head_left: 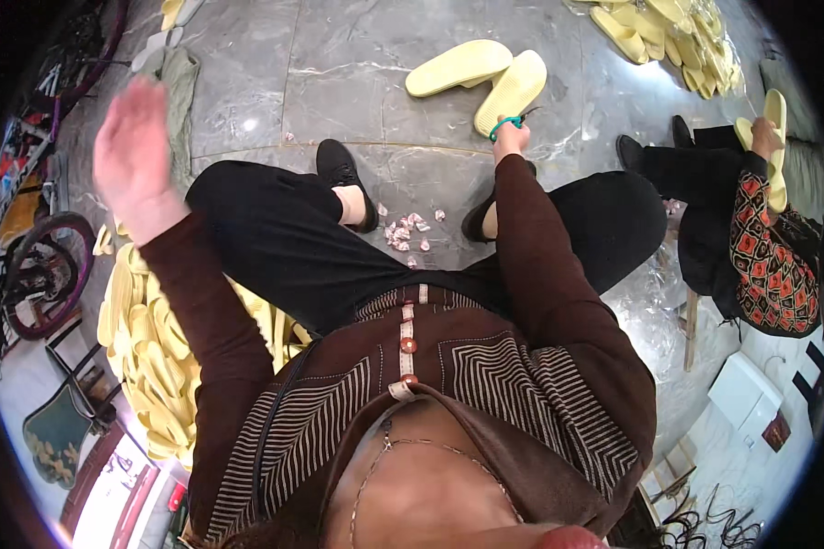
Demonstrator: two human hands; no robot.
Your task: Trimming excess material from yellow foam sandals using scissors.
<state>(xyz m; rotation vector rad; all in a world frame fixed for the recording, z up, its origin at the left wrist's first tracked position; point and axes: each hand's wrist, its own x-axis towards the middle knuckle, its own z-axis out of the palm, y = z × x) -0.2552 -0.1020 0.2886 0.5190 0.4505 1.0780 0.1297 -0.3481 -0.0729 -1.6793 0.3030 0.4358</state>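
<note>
My left hand [137,151] is raised at the left, slightly blurred, its fingers stretched out and nothing in it. My right hand [513,139] is closed in front of my right knee. It grips a small tool with a teal loop handle and a dark tip, which looks like snips [506,124]. Just beyond it, one yellow slipper [513,90] reaches to my fingers; whether they touch it I cannot tell. A second yellow slipper [458,69] lies against the first on its left. The two form a V shape on the grey tiled floor [348,91].
A large heap of yellow slippers [151,366] lies beside my left thigh. More slippers [687,41] are piled at the far right. Crumpled scraps [403,233] lie between my feet. A co-worker's hand [764,137] at right holds yellow slippers [776,165]. Bicycles [41,274] stand at left.
</note>
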